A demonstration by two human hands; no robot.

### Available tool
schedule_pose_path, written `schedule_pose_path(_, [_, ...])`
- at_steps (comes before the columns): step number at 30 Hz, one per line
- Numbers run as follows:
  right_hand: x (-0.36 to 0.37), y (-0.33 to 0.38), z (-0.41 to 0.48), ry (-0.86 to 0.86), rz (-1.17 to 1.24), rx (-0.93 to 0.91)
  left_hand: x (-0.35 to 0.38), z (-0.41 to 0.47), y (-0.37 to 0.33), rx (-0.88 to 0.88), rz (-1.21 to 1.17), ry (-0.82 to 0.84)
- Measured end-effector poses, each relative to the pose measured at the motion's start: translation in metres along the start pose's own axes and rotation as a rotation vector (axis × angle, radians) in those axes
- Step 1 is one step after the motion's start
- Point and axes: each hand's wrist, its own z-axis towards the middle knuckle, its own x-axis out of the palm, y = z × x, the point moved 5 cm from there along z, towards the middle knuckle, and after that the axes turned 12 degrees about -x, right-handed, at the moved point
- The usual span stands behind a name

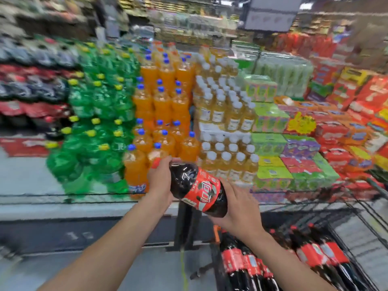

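Observation:
A large dark cola bottle (197, 187) with a red label and a red cap is held tilted in front of me, cap end up and to the left. My left hand (160, 179) grips its neck and shoulder. My right hand (239, 208) cups the bottom end from the right and below. Both hands hold it above a wire cart.
A black wire cart (357, 219) at lower right holds several cola bottles (308, 255) lying down. Ahead are stacked green bottles (98, 114), orange bottles (161, 106), yellow bottles (224, 114) and coloured cartons (294, 152). Dark and red cola packs (31, 93) fill the left. Grey floor lies below.

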Motion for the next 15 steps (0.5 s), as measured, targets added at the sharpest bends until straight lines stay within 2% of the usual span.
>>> schedule_pose_path(7, [0.058,0.15,0.078,0.032,0.118,-0.203,-0.163,-0.02,-0.099,0.16,-0.134,-0.213])
schedule_pose_path(15, [0.106,0.343,0.128,0.009,0.352,-0.28,-0.329,-0.046,-0.208,0.317,-0.057,-0.313])
